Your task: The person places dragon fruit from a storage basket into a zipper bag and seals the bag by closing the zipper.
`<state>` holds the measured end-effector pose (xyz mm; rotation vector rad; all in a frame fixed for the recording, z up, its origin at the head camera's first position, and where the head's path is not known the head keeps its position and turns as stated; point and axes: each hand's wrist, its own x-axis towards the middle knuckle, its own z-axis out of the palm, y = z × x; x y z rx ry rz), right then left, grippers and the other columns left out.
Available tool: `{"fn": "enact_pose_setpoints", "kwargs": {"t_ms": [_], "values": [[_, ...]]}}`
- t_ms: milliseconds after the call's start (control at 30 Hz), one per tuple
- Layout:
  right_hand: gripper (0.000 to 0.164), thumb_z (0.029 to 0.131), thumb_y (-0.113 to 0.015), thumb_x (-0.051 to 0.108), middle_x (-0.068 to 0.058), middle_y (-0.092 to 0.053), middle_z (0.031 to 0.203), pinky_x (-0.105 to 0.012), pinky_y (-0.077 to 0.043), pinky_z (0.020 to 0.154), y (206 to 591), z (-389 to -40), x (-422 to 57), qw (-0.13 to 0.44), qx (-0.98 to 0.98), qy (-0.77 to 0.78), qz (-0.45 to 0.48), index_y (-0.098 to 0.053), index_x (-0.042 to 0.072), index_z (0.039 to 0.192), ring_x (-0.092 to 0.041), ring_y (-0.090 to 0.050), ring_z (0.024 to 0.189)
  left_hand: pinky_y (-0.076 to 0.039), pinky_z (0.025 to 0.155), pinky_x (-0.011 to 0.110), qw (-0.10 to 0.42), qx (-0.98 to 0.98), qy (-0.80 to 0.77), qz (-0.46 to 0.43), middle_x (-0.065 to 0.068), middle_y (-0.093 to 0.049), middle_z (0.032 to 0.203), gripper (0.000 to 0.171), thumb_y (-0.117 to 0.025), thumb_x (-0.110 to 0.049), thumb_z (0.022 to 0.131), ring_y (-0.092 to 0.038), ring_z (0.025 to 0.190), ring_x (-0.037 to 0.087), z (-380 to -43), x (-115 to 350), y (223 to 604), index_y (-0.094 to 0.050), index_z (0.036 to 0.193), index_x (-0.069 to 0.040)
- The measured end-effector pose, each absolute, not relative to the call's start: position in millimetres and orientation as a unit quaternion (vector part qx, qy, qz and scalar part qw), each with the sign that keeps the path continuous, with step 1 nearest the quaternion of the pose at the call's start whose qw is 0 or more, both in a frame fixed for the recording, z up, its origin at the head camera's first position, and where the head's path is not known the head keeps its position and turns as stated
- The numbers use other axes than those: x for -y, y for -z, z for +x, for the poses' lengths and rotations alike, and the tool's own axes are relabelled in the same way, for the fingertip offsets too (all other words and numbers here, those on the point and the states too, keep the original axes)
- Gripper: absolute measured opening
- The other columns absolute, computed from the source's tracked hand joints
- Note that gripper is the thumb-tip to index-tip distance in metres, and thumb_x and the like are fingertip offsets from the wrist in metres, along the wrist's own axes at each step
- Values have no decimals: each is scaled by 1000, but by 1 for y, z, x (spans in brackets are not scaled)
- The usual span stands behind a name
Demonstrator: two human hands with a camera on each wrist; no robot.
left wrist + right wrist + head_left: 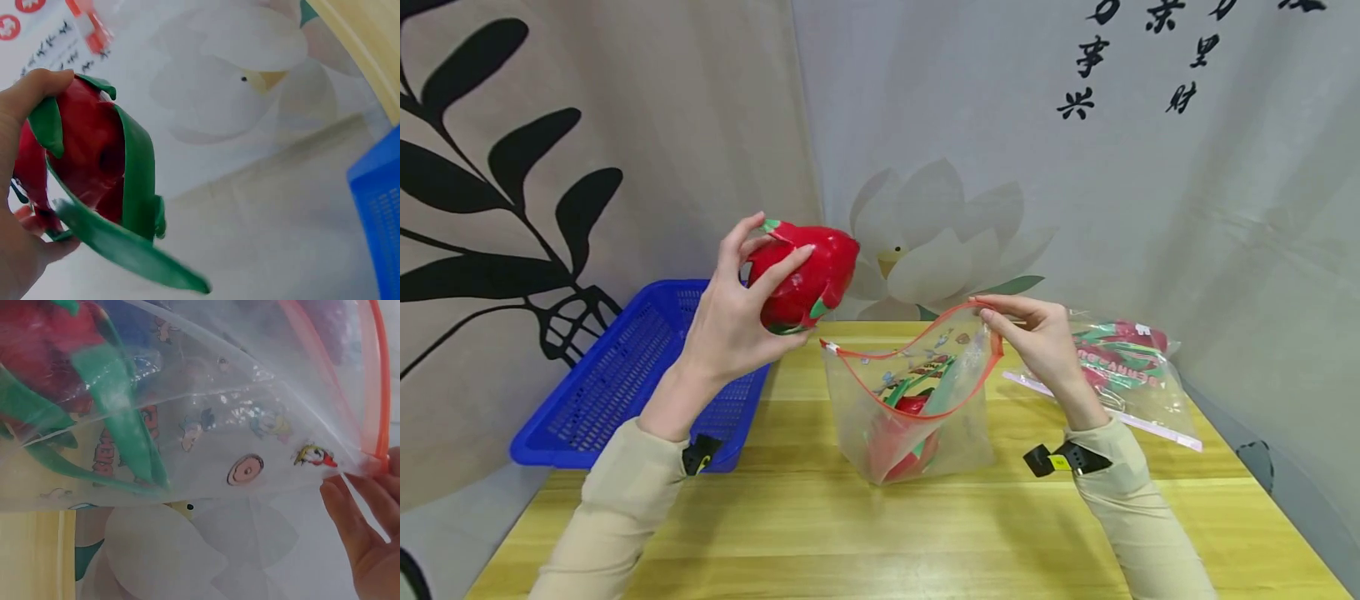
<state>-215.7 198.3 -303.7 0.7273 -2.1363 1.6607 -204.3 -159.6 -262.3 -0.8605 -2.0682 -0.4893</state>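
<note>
My left hand (724, 321) grips a shiny red artificial dragon fruit (831, 262) with green-tipped scales, raised above and left of a zip bag. Long green leaves (139, 175) hang from it in the left wrist view. The clear zip bag (962, 446), edged in orange-red, stands on the table with its mouth apart. Inside sits another red dragon fruit (904, 454), its green leaves (119, 400) visible through the plastic in the right wrist view. My right hand (1037, 333) pinches the right corner of the bag's rim between thumb and fingers.
A blue plastic basket (576, 396) stands at the table's left. To the right, beyond my right wrist, lies a second clear bag (1165, 408) with a pale pink strip and red-green fruit in it. A printed curtain (1150, 208) hangs behind the wooden table (850, 542).
</note>
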Motion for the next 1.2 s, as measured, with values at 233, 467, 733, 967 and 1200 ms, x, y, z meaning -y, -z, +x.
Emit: {"fn": "enact_pose_setpoints", "kwargs": {"t_ms": [233, 467, 733, 967, 1200], "values": [[17, 89, -65, 10, -15, -74, 92, -17, -44, 47, 295, -207, -183, 239, 787, -527, 215, -74, 4, 102, -3, -63, 58, -51, 95, 51, 415, 789, 169, -420, 28, -30, 147, 79, -88, -22, 58, -42, 131, 38, -193, 136, 249, -56, 130, -18], [16, 88, -66, 11, -19, -73, 95, -15, -49, 53, 295, -208, -178, 257, 794, -507, 215, -75, 5, 100, 3, -68, 78, -50, 95, 52, 432, 734, 153, -500, 31, -42, 139, 71, -90, -26, 56, -47, 123, 42, -184, 109, 247, -63, 121, -16], [17, 87, -67, 11, -17, -73, 97, -15, -55, 64, 293, -207, -176, 248, 792, -514, 219, -74, 3, 101, 6, -68, 80, -49, 93, 48, 478, 698, 54, -531, 26, -51, 135, 65, -83, -44, 67, -53, 119, 36, -172, 95, 255, -63, 123, -20], [18, 87, -67, 11, -17, -74, 98, -15, -56, 66, 293, -207, -175, 248, 794, -504, 231, -73, 2, 101, 8, -67, 81, -49, 94, 48, 488, 683, -27, -543, 7, -58, 133, 66, -79, -47, 70, -53, 120, 35, -167, 94, 258, -59, 127, -21], [19, 88, -66, 12, -18, -73, 98, -13, -55, 66, 292, -206, -173, 254, 806, -482, 229, -73, 2, 102, 13, -64, 80, -49, 91, 46, 477, 680, -13, -558, 5, -59, 132, 69, -78, -54, 67, -53, 118, 35, -158, 83, 249, -59, 125, -22]]}}
